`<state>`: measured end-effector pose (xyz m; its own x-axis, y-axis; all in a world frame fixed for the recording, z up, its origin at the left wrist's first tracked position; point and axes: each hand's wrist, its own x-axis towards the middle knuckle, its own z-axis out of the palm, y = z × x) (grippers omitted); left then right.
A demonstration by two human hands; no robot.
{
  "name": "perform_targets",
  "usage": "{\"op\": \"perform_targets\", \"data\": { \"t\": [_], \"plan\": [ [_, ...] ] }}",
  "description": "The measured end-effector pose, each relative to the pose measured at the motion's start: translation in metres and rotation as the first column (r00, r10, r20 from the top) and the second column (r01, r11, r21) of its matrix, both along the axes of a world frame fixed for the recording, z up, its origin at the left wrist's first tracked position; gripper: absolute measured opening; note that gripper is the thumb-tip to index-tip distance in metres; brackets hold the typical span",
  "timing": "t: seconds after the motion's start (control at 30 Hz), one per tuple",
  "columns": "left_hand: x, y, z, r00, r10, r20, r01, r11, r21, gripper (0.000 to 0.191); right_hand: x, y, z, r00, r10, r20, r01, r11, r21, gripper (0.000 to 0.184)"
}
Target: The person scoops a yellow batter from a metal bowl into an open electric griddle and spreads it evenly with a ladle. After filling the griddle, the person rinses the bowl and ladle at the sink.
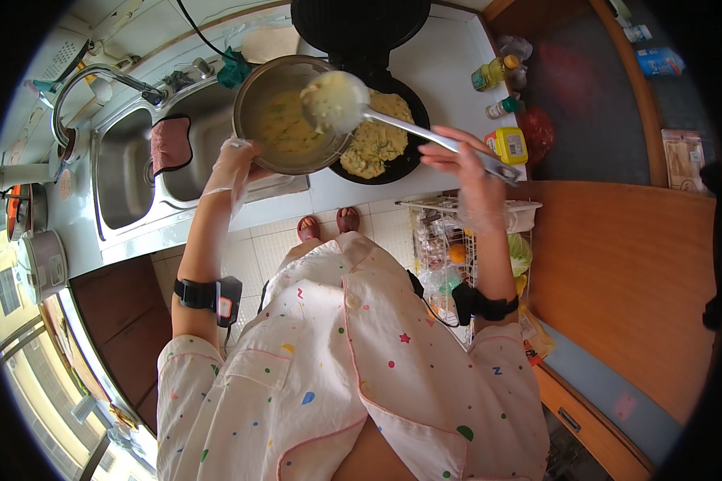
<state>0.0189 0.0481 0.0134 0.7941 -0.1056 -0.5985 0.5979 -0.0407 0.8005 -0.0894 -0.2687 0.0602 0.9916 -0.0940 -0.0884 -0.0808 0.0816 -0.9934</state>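
My left hand (237, 165), in a clear plastic glove, grips the near left rim of a metal mixing bowl (243, 102). Pale yellow batter (289, 123) with green bits lies in the bowl. My right hand (466, 168), also in a clear glove, holds the handle of a metal ladle (406, 125). The ladle's head, wet with batter, is over the bowl's right side. Right of the bowl and partly behind it, batter (376, 141) is spread unevenly on the black plate of an electric griddle (418, 120). The griddle's black lid (361, 24) stands open at the back.
A double steel sink (126, 174) with a pink cloth (171, 144) over its divider is at left. An oil bottle (490, 73), a green-capped jar (501, 108) and a yellow tub (510, 145) line the counter's right side. Below right stands a wire rack (439, 207) of food.
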Motion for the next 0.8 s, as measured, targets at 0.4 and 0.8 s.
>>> {"op": "perform_targets", "data": {
  "t": [0.4, 0.8],
  "plan": [
    [0.011, -0.008, 0.019, 0.992, -0.122, -0.038, 0.125, 0.990, 0.068, 0.024, 0.016, 0.043, -0.008, 0.833, 0.530, 0.158, -0.148, 0.489, -0.860, 0.049],
    [0.021, -0.003, 0.034, 0.956, -0.288, 0.055, 0.287, 0.958, 0.023, 0.025, 0.017, 0.048, 0.007, 0.709, 0.609, 0.356, -0.062, 0.557, -0.828, 0.053]
  ]
}}
